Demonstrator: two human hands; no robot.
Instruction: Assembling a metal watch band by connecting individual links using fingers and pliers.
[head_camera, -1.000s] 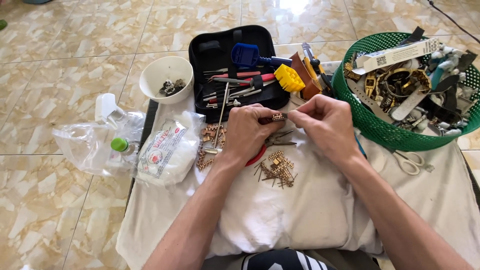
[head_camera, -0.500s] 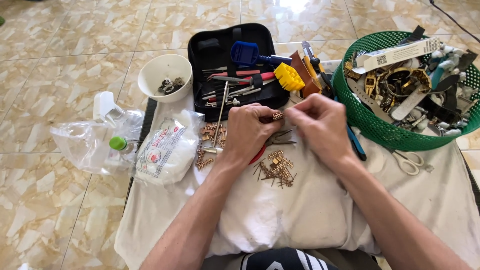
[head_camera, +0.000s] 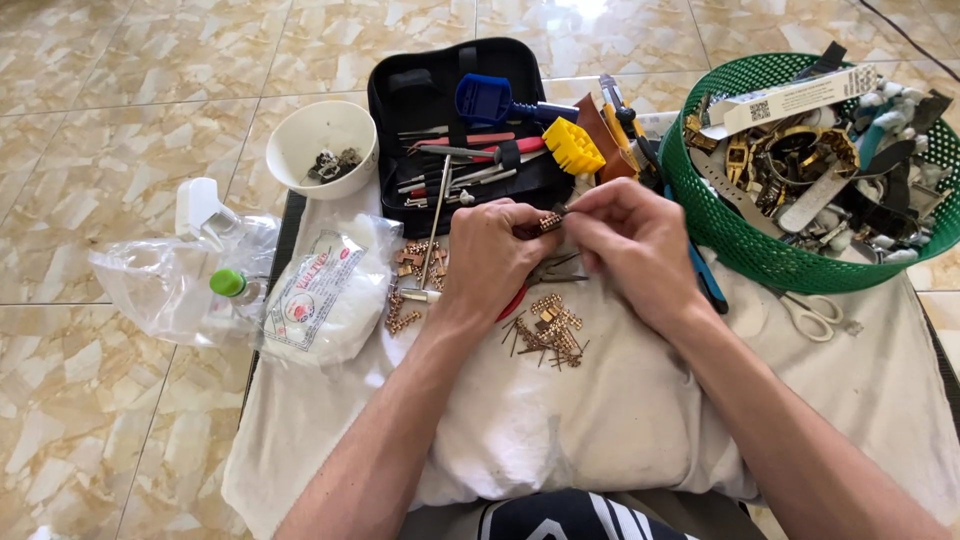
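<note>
My left hand and my right hand meet over a white cloth, both pinching a small gold watch-band link piece between the fingertips. A thin dark tool tip shows by my right fingers. Just below the hands lies a pile of gold links and pins. More gold link pieces lie left of my left wrist. Red-handled pliers are partly hidden under my left hand.
A black tool case with a blue tool, yellow block and slim tools lies behind the hands. White bowl at back left, plastic bags at left, green basket of watch parts at right, scissors beside it.
Both hands stay together on the link piece; they have shifted only slightly, with the fingers working at it. Nothing else has moved.
</note>
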